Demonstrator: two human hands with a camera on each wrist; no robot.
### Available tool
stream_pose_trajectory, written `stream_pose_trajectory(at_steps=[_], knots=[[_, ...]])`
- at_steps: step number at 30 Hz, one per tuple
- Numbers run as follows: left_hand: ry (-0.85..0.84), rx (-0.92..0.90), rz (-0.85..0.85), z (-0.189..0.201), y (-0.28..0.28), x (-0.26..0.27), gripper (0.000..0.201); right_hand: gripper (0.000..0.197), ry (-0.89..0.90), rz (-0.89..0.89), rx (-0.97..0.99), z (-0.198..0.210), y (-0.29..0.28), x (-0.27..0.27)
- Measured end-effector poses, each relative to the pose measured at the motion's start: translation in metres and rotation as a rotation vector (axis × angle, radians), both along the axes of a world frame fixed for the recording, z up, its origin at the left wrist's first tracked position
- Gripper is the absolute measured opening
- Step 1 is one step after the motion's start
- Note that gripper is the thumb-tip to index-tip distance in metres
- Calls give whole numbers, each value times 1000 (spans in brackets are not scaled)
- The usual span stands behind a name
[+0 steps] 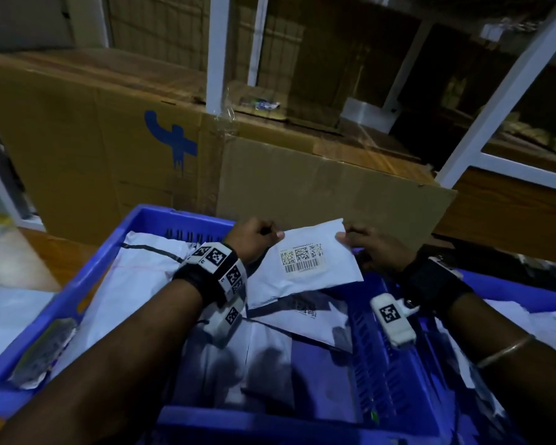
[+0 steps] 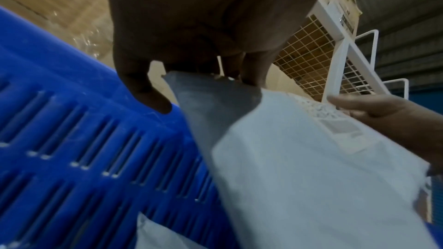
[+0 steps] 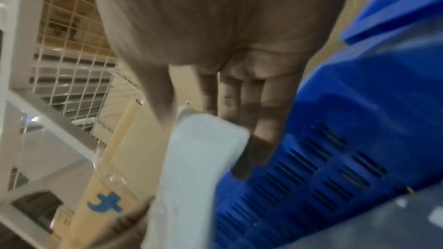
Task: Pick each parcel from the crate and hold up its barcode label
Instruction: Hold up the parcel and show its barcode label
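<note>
Crate (image 1: 187, 220): blue, slotted walls; we see white mailers lying inside it.
Parcel (image 1: 305, 277): flat white poly mailer, wrinkled, which we hold tilted above the crate's far end.
Label (image 1: 302, 257): white, square codes above a barcode, facing us.
Left hand (image 1: 254, 237): pinches the parcel's left top edge.
Right hand (image 1: 374, 248): pinches its right top corner.

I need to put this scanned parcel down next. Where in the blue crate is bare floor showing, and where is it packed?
Bare slotted floor shows along the right half of the crate, below the right hand and beside its right wall. The left and middle are crowded with overlapping white parcels, under the held parcel and the left hand.
</note>
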State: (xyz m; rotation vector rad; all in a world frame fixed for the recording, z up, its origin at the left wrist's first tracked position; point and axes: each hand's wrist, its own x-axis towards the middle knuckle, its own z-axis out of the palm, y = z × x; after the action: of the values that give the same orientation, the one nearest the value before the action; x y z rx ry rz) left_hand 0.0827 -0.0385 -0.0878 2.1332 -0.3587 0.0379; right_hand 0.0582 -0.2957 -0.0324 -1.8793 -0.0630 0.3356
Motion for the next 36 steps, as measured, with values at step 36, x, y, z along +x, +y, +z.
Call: stream_pose_trajectory(at_steps=[36], knots=[[19,-205,148,-3,31,19,30,25,-373,-299,161,-52,20,17]])
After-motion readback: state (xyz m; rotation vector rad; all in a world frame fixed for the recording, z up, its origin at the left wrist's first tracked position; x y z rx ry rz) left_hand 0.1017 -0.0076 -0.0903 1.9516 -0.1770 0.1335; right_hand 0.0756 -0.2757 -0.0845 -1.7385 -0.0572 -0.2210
